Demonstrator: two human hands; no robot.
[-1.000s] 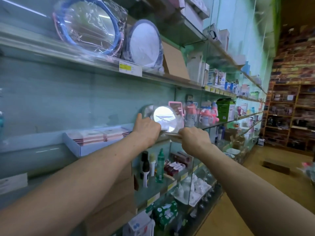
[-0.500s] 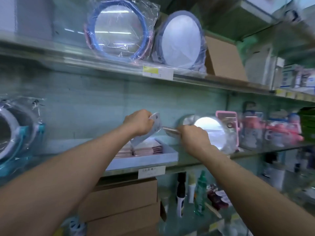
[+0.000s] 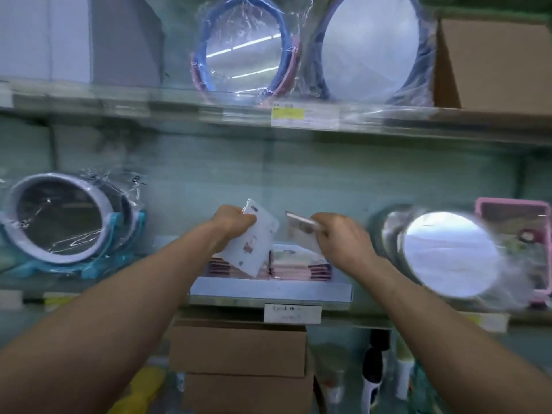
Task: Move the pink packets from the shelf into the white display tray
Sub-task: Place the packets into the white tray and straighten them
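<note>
A white display tray sits on the middle glass shelf, straight ahead. Stacks of pink packets lie flat inside it, in two piles. My left hand grips a pale packet that hangs tilted, its lower corner over the left pile. My right hand pinches another pink packet edge-on, just above the right pile. Both hands hover over the tray, a short gap between them.
Wrapped round mirrors stand to the left and right of the tray, and two more on the shelf above. A pink framed mirror leans far right. Cardboard boxes sit below the tray.
The view has swung left and closer, so the tray is now centred. Both hands, each with a packet, have moved left from the round mirror to over the tray.
</note>
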